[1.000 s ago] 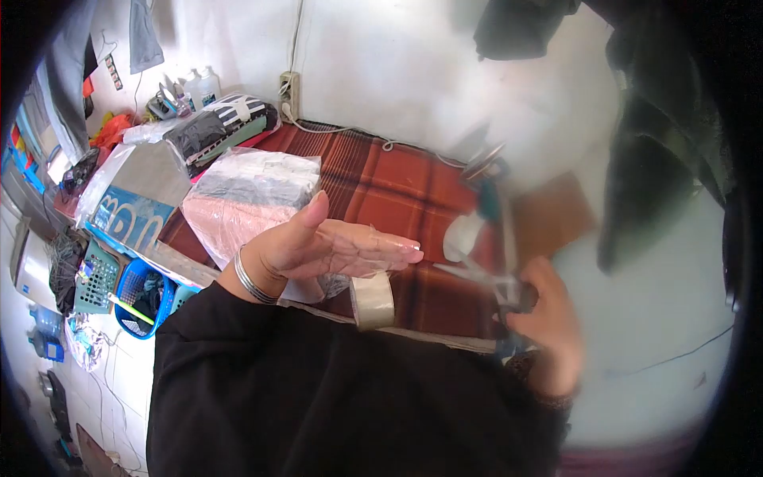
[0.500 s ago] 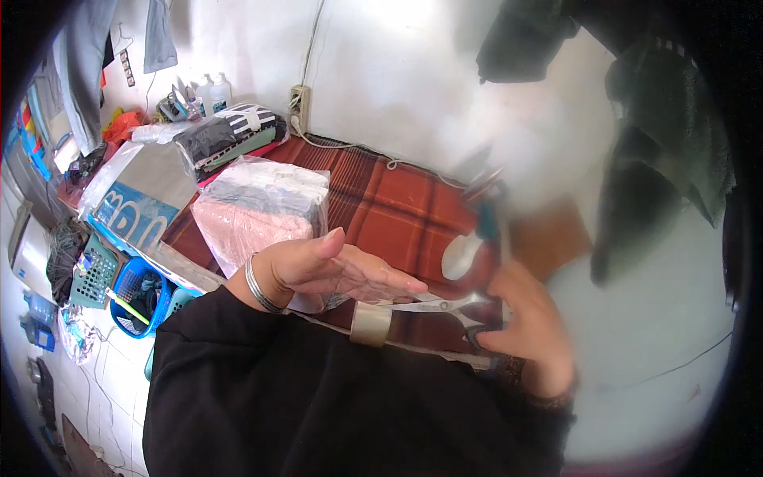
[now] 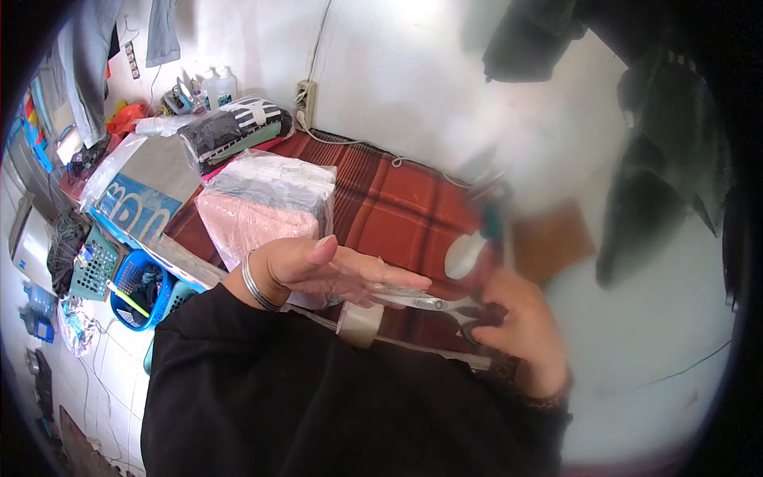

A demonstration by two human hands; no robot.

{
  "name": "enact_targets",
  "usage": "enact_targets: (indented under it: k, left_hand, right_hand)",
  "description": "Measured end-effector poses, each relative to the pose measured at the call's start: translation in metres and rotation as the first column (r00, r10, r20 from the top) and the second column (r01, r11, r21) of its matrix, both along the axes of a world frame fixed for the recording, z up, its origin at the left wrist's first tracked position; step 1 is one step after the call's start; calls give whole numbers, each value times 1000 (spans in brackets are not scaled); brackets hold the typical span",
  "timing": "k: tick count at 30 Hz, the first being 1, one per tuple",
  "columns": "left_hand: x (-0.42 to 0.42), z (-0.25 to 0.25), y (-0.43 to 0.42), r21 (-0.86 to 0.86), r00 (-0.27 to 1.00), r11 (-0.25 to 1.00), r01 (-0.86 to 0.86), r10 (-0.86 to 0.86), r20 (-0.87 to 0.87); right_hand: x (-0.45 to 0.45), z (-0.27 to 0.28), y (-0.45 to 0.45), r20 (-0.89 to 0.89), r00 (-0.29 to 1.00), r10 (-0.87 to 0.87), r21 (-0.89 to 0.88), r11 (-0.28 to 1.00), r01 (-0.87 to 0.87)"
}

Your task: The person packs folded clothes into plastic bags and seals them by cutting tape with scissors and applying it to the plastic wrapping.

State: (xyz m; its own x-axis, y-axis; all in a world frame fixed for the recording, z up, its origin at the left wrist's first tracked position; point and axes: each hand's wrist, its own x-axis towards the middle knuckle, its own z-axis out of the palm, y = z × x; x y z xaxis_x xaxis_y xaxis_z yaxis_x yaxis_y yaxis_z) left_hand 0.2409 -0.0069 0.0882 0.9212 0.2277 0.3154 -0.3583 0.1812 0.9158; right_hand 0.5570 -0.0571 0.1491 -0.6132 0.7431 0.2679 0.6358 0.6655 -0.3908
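My left hand (image 3: 334,266) is held out with its fingers straight and the thumb raised, silver bangles at the wrist. My right hand (image 3: 526,322) is closed on the handles of a pair of scissors (image 3: 433,303). The blades point left, and their tips reach the underside of my left fingers; I cannot tell whether they touch. Below the blades, a wide roll of tape (image 3: 360,324) stands at the near edge of the table. Beyond my left hand is a clear plastic bag of folded pink, grey and white cloth (image 3: 262,208).
A red checked cloth (image 3: 389,203) covers the table. At its far left lie a striped folded bundle (image 3: 238,131) and bottles (image 3: 226,84). A blue basket (image 3: 143,290) stands on the floor. The right side is blurred, with dark hanging cloth (image 3: 652,167).
The view has shifted slightly. The scissors have moved a little left, with their blades further under my left fingers. My right hand keeps its hold on them.
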Motion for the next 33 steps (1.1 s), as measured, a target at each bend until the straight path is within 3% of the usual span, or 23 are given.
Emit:
enact_targets:
  k: [4, 6, 13, 15, 21, 33]
  left_hand:
    - [0, 10, -7, -4, 981, 994, -110, 109, -159]
    - [-1, 5, 2, 5, 987, 995, -99, 99, -129]
    - [-5, 12, 6, 26, 985, 994, -105, 108, -133]
    - [-2, 8, 7, 34, 991, 997, -75, 78, -109]
    - [4, 11, 2, 8, 997, 1000, -9, 10, -79]
    - [1, 7, -6, -48, 997, 998, 28, -25, 67]
  right_hand:
    - [-5, 6, -16, -9, 997, -75, 35, 997, 76]
    - [3, 7, -24, 72, 982, -176, -4, 984, 177]
    - [26, -2, -24, 63, 968, -241, -30, 969, 243]
    - [21, -5, -21, 39, 982, -184, 50, 982, 182]
    - [5, -6, -9, -5, 1000, -23, 43, 999, 23]
    - [1, -13, 3, -25, 1000, 11, -40, 999, -12]
